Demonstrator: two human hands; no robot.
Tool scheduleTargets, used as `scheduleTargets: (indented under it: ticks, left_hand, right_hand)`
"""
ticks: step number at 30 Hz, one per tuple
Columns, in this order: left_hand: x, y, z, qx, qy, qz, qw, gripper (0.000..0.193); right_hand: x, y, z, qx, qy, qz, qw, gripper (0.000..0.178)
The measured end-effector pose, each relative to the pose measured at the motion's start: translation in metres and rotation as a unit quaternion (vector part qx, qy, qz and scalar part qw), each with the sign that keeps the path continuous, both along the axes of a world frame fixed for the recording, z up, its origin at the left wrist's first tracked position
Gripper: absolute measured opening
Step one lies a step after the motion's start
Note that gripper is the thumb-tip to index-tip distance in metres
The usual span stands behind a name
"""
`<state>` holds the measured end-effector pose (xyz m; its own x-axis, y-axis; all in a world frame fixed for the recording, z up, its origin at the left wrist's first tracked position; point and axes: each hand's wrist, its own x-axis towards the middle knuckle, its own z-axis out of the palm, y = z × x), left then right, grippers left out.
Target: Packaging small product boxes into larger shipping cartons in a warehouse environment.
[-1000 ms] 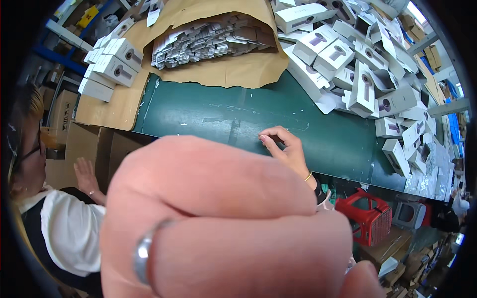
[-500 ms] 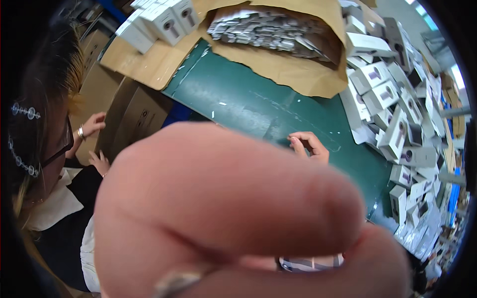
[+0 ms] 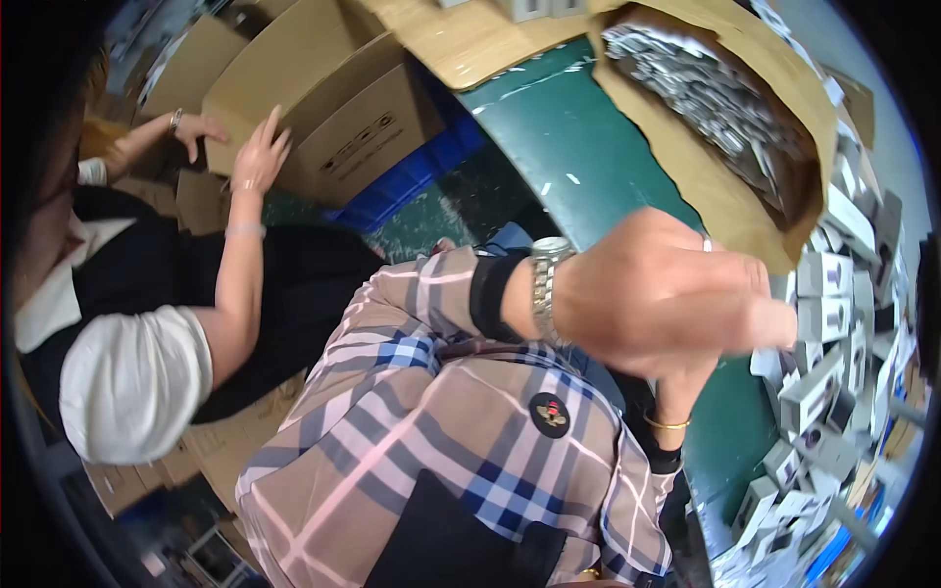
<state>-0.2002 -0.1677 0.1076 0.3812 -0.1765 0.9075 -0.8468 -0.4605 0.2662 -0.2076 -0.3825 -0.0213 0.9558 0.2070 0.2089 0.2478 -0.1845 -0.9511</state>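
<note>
My left hand (image 3: 667, 289), with a silver watch (image 3: 551, 279) on its wrist, is raised over the edge of the green table (image 3: 559, 147). Its fingers are curled together and slightly blurred; whatever they may hold does not show. Behind and below it comes my right hand (image 3: 684, 387), with a gold bracelet at the wrist; its fingers are hidden by the left hand. Beyond both hands lies an open brown paper bag (image 3: 652, 152), filled with many folded silvery-white pieces (image 3: 701, 103).
Small white boxes (image 3: 823, 318) are heaped along the right side. At left, a co-worker's hands (image 3: 260, 162) are at an open cardboard carton (image 3: 368, 147), with a blue bin (image 3: 407, 191) beside it. A wooden board (image 3: 470, 44) adjoins the table at the back.
The large hand close to the camera has drawn away, and both my wrists now show. The view has swung left, bringing more of the co-worker and the carton into sight.
</note>
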Motion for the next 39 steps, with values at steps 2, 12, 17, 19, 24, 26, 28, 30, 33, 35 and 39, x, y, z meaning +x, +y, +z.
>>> scheduleTargets:
  ticks: [2, 12, 17, 19, 24, 26, 28, 30, 33, 35, 39]
  left_hand:
    - [-0.007, 0.009, -0.009, 0.004, 0.006, 0.019, 1.000, 0.035]
    - [-0.009, 0.035, -0.043, 0.084, 0.117, 0.021, 0.989, 0.025]
    - [-0.008, 0.053, -0.053, 0.037, 0.115, 0.038, 0.992, 0.015]
    - [-0.008, 0.061, -0.055, 0.036, 0.117, 0.042, 0.992, 0.015]
    - [-0.003, 0.071, -0.060, 0.047, 0.128, 0.047, 0.990, 0.015]
    - [0.000, 0.076, -0.061, 0.054, 0.133, 0.048, 0.988, 0.014]
    - [0.005, 0.081, -0.061, 0.043, 0.127, 0.044, 0.990, 0.013]
    - [0.008, 0.084, -0.062, 0.036, 0.125, 0.043, 0.991, 0.012]
    - [0.009, 0.082, -0.063, 0.026, 0.132, 0.046, 0.990, 0.011]
    - [0.010, 0.082, -0.064, 0.025, 0.140, 0.045, 0.989, 0.011]
    - [0.013, 0.080, -0.067, 0.028, 0.152, 0.038, 0.987, 0.011]
  right_hand:
    - [0.000, -0.002, -0.002, -0.003, 0.014, 0.020, 1.000, 0.013]
    - [-0.002, 0.014, 0.004, 0.004, 0.073, 0.054, 0.996, 0.013]
    - [0.000, 0.033, 0.012, -0.009, 0.074, 0.074, 0.994, 0.015]
    - [0.001, 0.039, 0.012, -0.016, 0.085, 0.078, 0.993, 0.016]
    - [0.009, 0.047, 0.012, -0.027, 0.087, 0.091, 0.992, 0.014]
    - [0.013, 0.054, 0.012, -0.028, 0.087, 0.096, 0.991, 0.014]
    - [0.017, 0.059, 0.011, -0.028, 0.084, 0.102, 0.991, 0.014]
    - [0.021, 0.061, 0.011, -0.033, 0.088, 0.102, 0.990, 0.014]
    - [0.025, 0.061, 0.009, -0.033, 0.097, 0.110, 0.989, 0.014]
    - [0.022, 0.061, 0.009, -0.039, 0.103, 0.107, 0.988, 0.015]
    - [0.023, 0.059, 0.006, -0.048, 0.105, 0.099, 0.988, 0.016]
